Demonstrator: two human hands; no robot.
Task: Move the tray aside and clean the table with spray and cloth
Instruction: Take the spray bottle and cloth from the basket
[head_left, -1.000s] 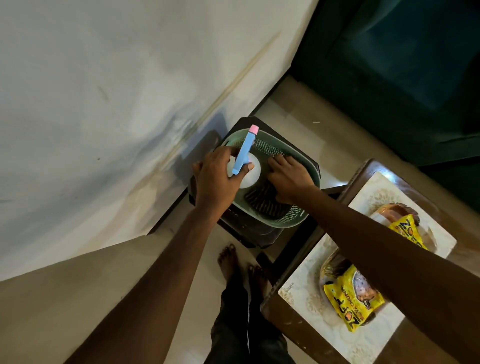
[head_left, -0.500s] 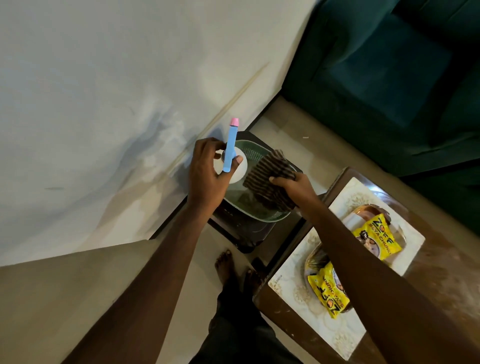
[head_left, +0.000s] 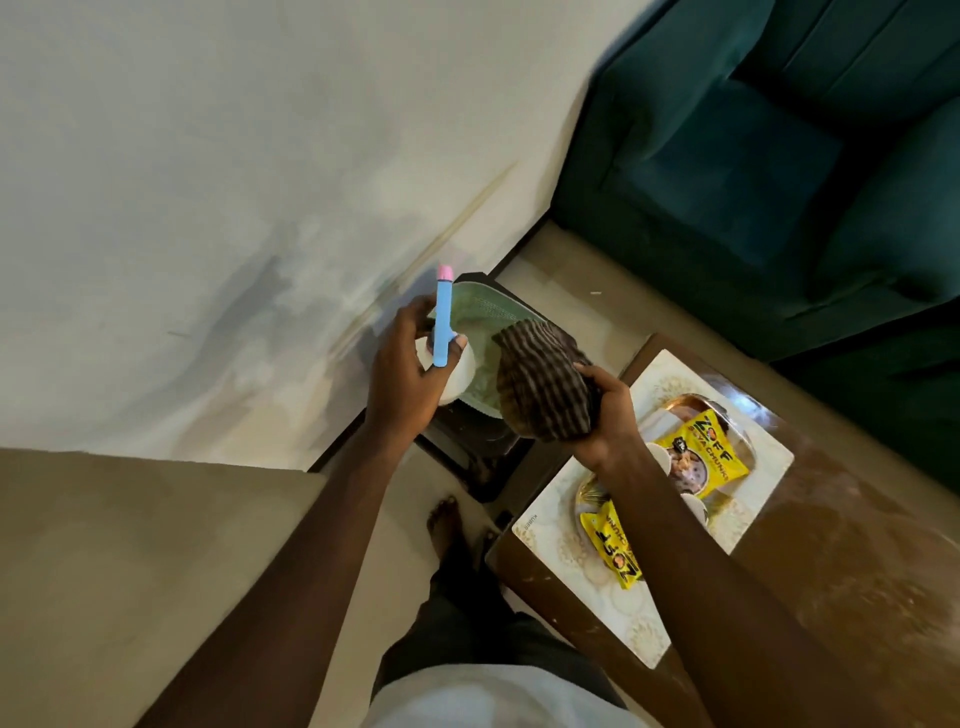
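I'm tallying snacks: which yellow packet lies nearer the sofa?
The packet with its picture showing, at the far end of the tray; the other packet lies partly behind the right forearm.

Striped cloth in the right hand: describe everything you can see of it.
The brown, dark-striped cloth looks like soft ribbed fabric, bunched into a rumpled wad. The right hand grips its lower right edge, fingers curled round it, holding it in the air over the pale green mesh basket on the dark stool. The white spray bottle with a blue nozzle, held in the left hand, is close beside it; whether they touch is unclear.
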